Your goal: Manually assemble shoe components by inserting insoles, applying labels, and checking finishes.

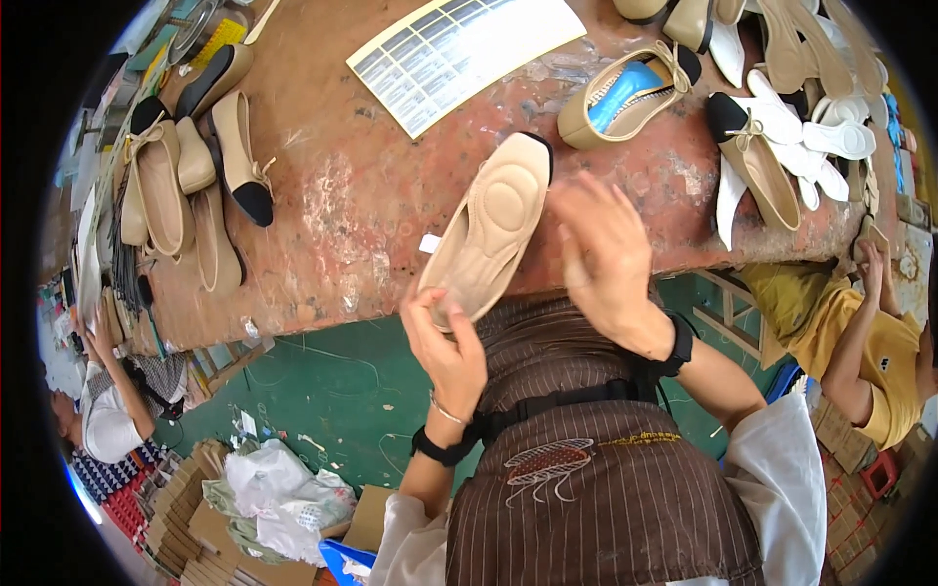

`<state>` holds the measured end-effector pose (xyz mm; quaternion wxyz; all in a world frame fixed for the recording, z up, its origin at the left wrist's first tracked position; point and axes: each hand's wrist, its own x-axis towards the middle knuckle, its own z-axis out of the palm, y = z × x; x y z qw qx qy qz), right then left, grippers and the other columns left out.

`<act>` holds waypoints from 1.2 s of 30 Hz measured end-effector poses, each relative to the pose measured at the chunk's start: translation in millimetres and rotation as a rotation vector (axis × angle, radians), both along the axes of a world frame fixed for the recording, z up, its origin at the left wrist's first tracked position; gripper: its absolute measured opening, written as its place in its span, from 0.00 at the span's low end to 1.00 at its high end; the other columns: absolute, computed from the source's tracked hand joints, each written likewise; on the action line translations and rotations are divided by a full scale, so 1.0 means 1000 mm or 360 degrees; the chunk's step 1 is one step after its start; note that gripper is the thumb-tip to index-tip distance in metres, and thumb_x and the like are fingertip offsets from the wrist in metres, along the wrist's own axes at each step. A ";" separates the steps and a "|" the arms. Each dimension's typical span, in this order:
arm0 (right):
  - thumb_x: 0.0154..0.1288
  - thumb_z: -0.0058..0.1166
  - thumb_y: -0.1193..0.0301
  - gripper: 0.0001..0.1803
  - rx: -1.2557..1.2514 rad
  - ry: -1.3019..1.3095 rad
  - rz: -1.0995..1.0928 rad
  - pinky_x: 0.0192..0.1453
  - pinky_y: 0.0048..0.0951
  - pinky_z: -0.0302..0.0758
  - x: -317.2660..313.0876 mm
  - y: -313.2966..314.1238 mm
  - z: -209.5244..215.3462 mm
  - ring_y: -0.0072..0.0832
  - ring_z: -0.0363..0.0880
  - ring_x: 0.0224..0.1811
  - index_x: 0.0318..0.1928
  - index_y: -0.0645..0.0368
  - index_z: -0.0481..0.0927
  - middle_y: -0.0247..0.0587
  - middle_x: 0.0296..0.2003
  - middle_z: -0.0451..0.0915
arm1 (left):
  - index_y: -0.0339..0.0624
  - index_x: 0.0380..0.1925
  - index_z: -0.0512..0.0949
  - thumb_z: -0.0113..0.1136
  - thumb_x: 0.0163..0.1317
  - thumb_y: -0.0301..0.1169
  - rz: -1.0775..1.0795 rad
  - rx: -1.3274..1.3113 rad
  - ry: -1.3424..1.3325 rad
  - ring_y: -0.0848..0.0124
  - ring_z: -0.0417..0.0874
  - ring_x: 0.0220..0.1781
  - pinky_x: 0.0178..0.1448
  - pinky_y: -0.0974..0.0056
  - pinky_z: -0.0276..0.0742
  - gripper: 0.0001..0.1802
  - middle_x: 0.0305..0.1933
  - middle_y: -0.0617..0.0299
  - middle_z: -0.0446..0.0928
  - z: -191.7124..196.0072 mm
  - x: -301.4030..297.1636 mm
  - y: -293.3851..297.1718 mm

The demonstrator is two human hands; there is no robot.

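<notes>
My left hand [445,347] grips the near end of a beige flat shoe [449,264] at the table's front edge. A padded beige insole [511,190] with raised rounded pads shows on it, and black edging lines its far end. A small white tab [430,243] sticks out at the shoe's left side. Just right of the shoe hovers my right hand [606,259], blurred, its fingers stretched out and holding nothing I can see. Beyond it lies another beige shoe [576,127] with a black toe, a bow and a blue piece [625,90] inside.
Finished-looking beige shoes [161,186] with black toes cluster at the left. At the right lie more shoes [757,166], white insoles [835,140] and beige insoles. A printed label sheet [459,59] rests at the back. Co-workers sit at both sides; bags [283,493] and cardboard lie on the floor.
</notes>
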<state>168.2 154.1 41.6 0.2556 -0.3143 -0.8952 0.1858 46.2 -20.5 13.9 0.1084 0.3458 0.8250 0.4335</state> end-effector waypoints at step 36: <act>0.60 0.52 0.77 0.13 -0.0134 -0.0302 0.0516 0.76 0.53 0.60 -0.006 -0.035 -0.005 0.49 0.78 0.60 0.46 0.69 0.75 0.60 0.55 0.78 | 0.27 0.74 0.26 0.82 0.43 0.47 -0.0676 -0.0218 -0.0181 0.35 0.41 0.81 0.79 0.35 0.42 0.79 0.78 0.26 0.40 -0.003 0.029 0.017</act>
